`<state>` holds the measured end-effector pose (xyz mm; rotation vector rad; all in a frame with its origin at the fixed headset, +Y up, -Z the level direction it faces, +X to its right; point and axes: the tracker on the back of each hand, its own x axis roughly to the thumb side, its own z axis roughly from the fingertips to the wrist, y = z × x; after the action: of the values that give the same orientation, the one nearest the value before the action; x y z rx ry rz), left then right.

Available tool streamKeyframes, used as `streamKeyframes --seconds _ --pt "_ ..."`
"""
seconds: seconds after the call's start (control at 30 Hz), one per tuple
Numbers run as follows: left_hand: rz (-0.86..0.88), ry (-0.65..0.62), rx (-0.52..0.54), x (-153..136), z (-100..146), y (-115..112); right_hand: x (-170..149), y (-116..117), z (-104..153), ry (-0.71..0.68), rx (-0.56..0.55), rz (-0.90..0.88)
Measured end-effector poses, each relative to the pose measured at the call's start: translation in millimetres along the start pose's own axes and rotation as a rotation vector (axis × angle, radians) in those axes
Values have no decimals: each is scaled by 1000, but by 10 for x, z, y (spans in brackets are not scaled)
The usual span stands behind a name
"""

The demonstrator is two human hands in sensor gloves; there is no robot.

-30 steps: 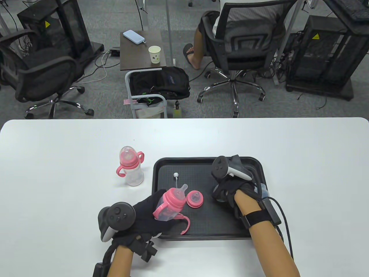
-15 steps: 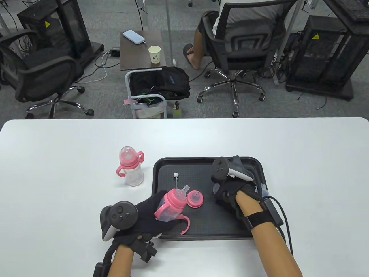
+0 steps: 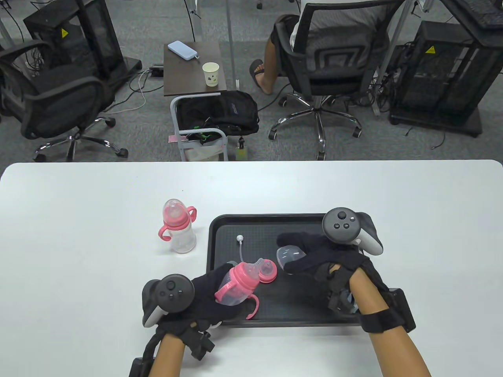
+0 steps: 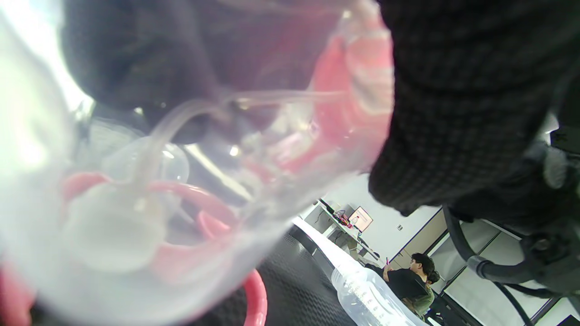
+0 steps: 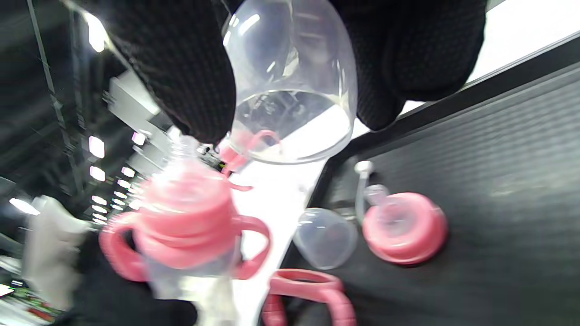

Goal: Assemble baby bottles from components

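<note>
Seen from above, a white table [image 3: 78,204] carries a black tray [image 3: 298,314] near the front edge. The left hand [image 3: 208,294] grips a clear baby bottle [image 3: 235,286] with a pink collar and handles, tilted so its teat points right, over the tray's left part. The fingers of this hand are wrapped around the bottle body.

The right hand [image 3: 318,259] holds a clear dome cap [image 3: 290,254] above the tray, just right of the bottle. In the right wrist view the cap [image 5: 292,86] is pinched between the thumb and fingers [image 5: 186,77], its open mouth facing the bottle [image 5: 186,231].

The step in hand appears to be capping this bottle. To do it well, the left hand should likely hold the bottle steady while the right lines the cap's open rim squarely over the teat, then presses evenly until it seats on the collar. Coming in at a slant risks catching the teat.

On the tray also lie a pink collar with teat [image 3: 268,271], a straw with a white weight [image 3: 240,243], a second clear cap [image 5: 325,237] and a loose pink handle ring [image 5: 312,290]. A finished capped bottle [image 3: 178,229] stands on the table left of the tray.
</note>
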<state>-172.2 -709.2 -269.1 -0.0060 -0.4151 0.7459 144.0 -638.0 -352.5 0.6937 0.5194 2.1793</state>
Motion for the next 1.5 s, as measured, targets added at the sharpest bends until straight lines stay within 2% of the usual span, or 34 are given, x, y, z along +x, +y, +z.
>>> streamKeyframes --seconds 0.2,0.5,0.67,0.87,0.97,1.07,1.13,1.5 --pt "-28 -20 -28 63 -6 -40 90 56 -21 -62 43 -140" --pt "-54 -42 -58 137 -13 -77 158 364 -187 -50 183 -106" --pt "-74 -49 -63 174 -10 -88 191 467 -247 -60 204 -113" --pt "-59 -73 -22 188 4 -66 153 471 -210 -75 160 -150" --pt "-73 -82 -7 196 10 -80 157 526 -169 -14 117 -7" --pt "-80 -109 -8 211 14 -96 175 558 -154 -34 109 52" --pt "-95 -140 25 273 22 -91 166 559 -135 -89 62 -5" --pt "-184 -141 30 388 49 -102 202 662 -100 -35 88 -2"
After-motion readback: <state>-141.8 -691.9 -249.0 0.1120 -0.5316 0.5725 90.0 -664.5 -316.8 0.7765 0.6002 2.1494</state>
